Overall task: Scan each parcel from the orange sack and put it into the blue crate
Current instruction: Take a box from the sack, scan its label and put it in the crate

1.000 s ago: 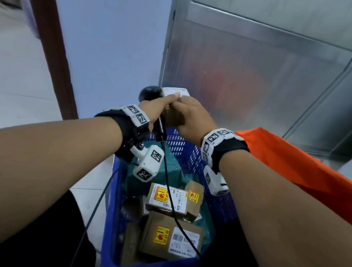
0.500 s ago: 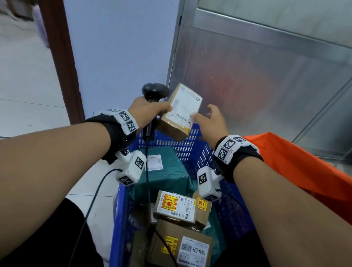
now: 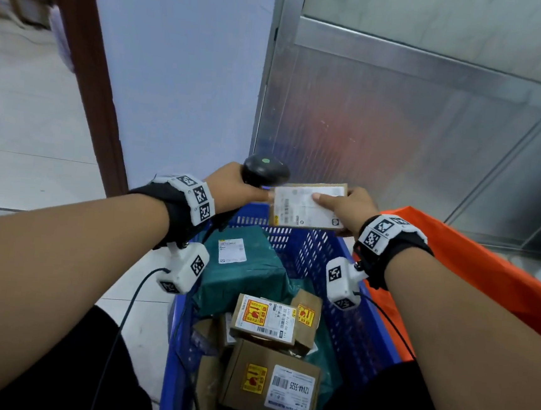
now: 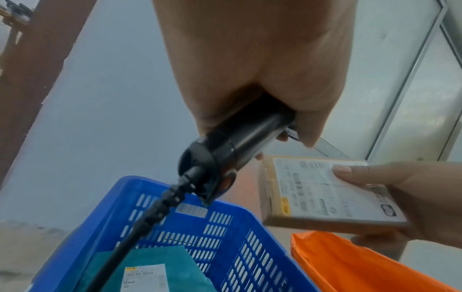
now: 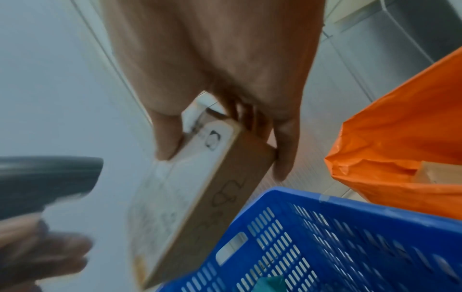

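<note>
Head view: right hand (image 3: 350,208) is gripping a small cardboard parcel (image 3: 308,208) label-up just beside the left hand (image 3: 231,188), which is clasping the barcode scanner (image 3: 265,168) and presumably aiming it to read the label above the blue crate (image 3: 345,309).

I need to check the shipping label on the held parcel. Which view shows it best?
The left wrist view: the label faces the camera, sharp, the right hand's thumb covering one corner. The head view shows it smaller; the right wrist view is edge-on and blurred.
</note>
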`<state>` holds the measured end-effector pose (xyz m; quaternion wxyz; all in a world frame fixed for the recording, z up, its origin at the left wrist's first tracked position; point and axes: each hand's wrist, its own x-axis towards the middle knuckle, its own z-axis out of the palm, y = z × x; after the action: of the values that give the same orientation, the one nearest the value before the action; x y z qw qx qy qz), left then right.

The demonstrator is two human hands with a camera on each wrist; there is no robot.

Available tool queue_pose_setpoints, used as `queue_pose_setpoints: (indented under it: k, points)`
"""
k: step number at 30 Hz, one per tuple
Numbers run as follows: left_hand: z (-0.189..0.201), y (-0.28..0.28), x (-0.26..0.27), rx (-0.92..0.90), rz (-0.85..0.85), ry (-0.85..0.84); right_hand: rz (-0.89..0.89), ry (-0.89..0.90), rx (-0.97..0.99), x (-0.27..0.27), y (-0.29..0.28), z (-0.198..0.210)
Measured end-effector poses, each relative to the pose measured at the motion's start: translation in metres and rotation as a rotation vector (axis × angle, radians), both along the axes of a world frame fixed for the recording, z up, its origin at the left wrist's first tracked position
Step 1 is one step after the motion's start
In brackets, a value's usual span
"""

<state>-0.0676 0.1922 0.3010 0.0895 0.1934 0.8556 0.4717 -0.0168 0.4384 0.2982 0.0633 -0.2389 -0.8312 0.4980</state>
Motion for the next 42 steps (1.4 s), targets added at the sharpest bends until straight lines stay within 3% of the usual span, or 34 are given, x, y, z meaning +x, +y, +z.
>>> queue_pose_setpoints:
  k: [7, 13, 42]
  points:
    - [0.008, 0.01, 0.007, 0.285, -0.037, -0.316, -0.213, -0.001, -0.06, -0.009, 0.033, -0.007]
    - [0.012, 0.018, 0.008, 0.334, -0.073, -0.452, -0.237, -0.014, -0.024, -0.008, 0.038, -0.011]
    - [0.008, 0.023, 0.008, 0.27, -0.097, -0.448, -0.115, -0.111, -0.03, 0.019, 0.038, 0.003]
